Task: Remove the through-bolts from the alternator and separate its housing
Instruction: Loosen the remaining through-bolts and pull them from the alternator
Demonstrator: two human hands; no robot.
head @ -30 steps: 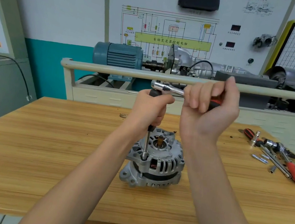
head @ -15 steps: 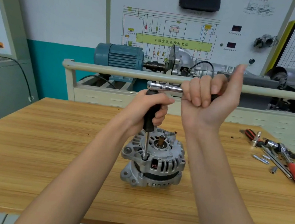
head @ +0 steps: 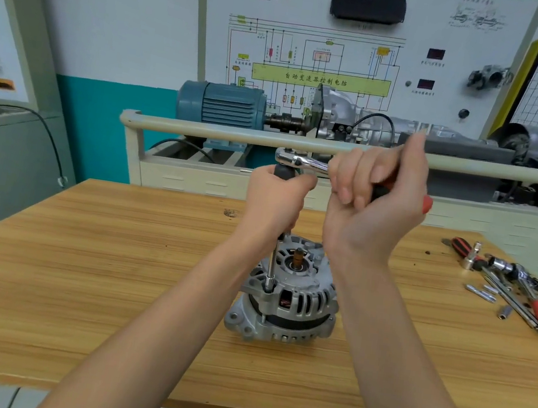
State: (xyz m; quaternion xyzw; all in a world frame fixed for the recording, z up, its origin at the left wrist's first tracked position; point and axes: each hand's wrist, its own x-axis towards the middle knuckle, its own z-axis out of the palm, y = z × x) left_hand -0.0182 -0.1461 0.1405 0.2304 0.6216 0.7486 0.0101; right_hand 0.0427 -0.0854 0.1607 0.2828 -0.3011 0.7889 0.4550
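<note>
On the wooden table [head: 77,280] the alternator [head: 285,296] stands pulley end up, the extension bar [head: 272,266] planted upright on a bolt at its near-left rim. Above it, the left hand [head: 275,201] is wrapped tightly round the bar's black grip, and the right hand [head: 376,205] is curled closed round the red-and-black handle of the ratchet [head: 301,161], thumb raised. Compared with half a second earlier, the ratchet handle has swung rightward and its red end now shows past the right hand; farther right, loose tools [head: 518,290] lie untouched.

Silver alternator [head: 285,296] on a striped tan wood-grain worktop [head: 77,280].
Behind the alternator: chrome ratchet [head: 301,161] with red-tipped black handle, teal motor [head: 221,103].
</note>
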